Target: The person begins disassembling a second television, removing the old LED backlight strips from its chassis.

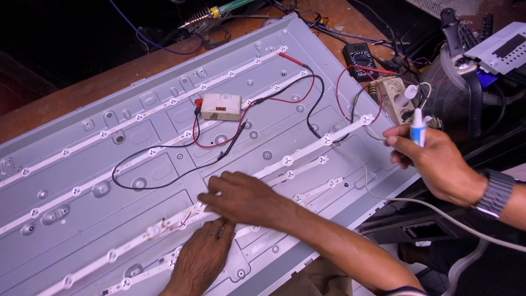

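Metal panel [164, 109] with LED strips [307, 151] covers brown workbench [82, 82].

Narrow white LED strip [287, 160], plastic, studded with round clear lenses at even spacing. It lies flat on the grey sheet-metal backlight panel [164, 181] and runs diagonally from the panel's lower-left corner to its right edge. Near the panel's lower middle the strip shows a brownish, scuffed joint with a short red wire. Just right of that joint it is covered by the fingers of the right hand [241, 198].
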